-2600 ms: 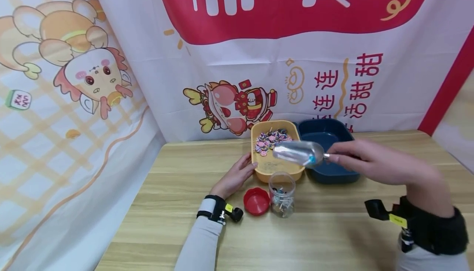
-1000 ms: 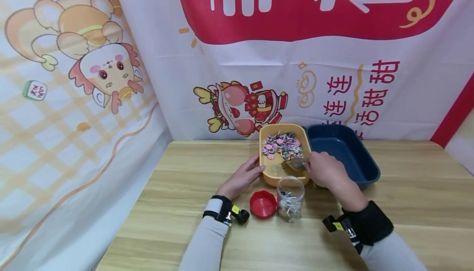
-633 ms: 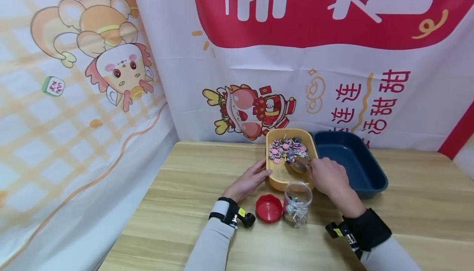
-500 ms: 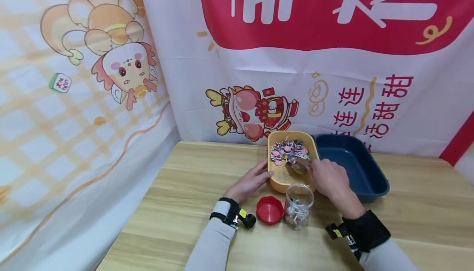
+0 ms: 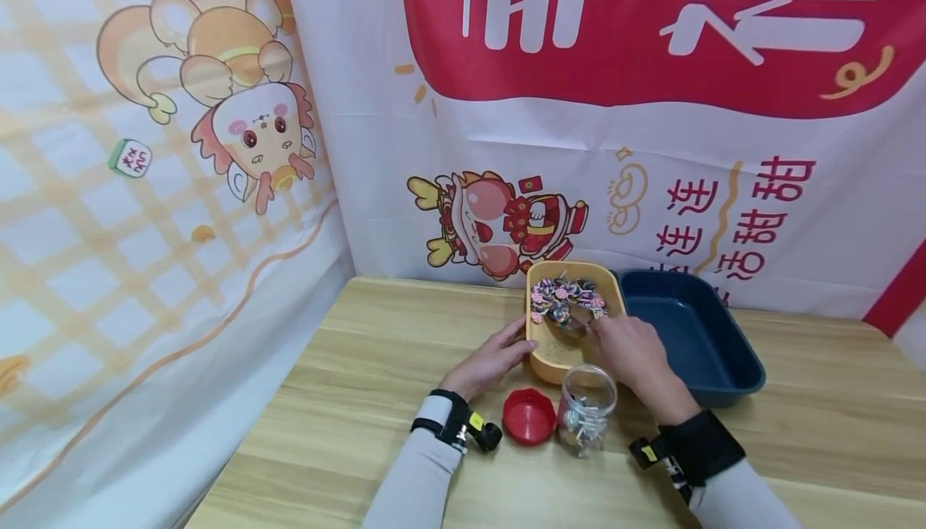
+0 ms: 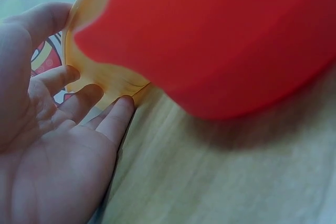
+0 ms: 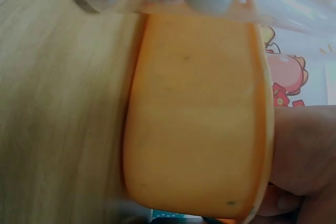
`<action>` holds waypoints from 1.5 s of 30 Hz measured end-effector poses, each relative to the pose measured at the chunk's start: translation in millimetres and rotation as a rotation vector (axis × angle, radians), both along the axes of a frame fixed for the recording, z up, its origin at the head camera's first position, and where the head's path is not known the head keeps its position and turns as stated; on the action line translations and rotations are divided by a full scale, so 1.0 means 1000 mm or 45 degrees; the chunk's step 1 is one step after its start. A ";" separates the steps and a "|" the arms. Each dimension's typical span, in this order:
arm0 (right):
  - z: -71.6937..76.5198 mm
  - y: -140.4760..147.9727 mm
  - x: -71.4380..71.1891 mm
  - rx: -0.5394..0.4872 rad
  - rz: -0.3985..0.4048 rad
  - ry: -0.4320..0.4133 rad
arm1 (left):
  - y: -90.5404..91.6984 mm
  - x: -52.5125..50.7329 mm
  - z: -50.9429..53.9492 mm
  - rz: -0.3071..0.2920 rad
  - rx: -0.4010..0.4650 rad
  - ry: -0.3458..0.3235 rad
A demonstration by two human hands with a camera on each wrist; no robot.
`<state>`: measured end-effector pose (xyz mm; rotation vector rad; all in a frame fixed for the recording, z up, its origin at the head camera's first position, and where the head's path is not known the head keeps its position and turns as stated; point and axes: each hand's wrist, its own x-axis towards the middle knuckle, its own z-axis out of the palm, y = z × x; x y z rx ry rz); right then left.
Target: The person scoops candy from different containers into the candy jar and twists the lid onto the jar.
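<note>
Swirl lollipops (image 5: 564, 294) lie heaped at the far end of a yellow bin (image 5: 553, 372). My right hand (image 5: 633, 352) grips a metal scoop (image 5: 576, 322) low inside that bin, its blade against the lollipops. In the right wrist view, the bin's wall (image 7: 194, 114) hides the scoop, and only part of the hand (image 7: 307, 150) shows behind the rim. My left hand (image 5: 492, 360) rests against the bin's left side. In the left wrist view, its fingers (image 6: 81, 100) look loosely bent and touch the yellow wall.
Just before the bin stands a clear jar (image 5: 587, 416) partly filled with lollipops. Left of it sits a red scalloped lid (image 5: 529, 418), large in the left wrist view. A dark blue bin (image 5: 687, 336) adjoins on the right; a printed cloth (image 5: 463, 127) hangs behind.
The right hand has brought the scoop from above the bins down into the yellow bin and pushed it toward the lollipops. The left hand stays at the bin's side. The head view has shifted.
</note>
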<state>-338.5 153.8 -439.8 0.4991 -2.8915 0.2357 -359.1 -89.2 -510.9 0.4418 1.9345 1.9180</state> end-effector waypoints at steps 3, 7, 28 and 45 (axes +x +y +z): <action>-0.002 -0.001 -0.002 0.025 0.046 0.037 | 0.000 -0.001 0.001 -0.005 -0.017 -0.004; -0.005 0.001 -0.004 0.087 0.070 0.041 | 0.000 -0.001 0.002 -0.006 -0.030 -0.012; -0.015 0.008 -0.017 -0.033 0.175 -0.067 | -0.002 -0.001 0.001 -0.005 -0.039 -0.007; 0.019 0.023 -0.005 -0.238 0.135 0.043 | -0.003 0.001 0.005 -0.022 -0.055 -0.002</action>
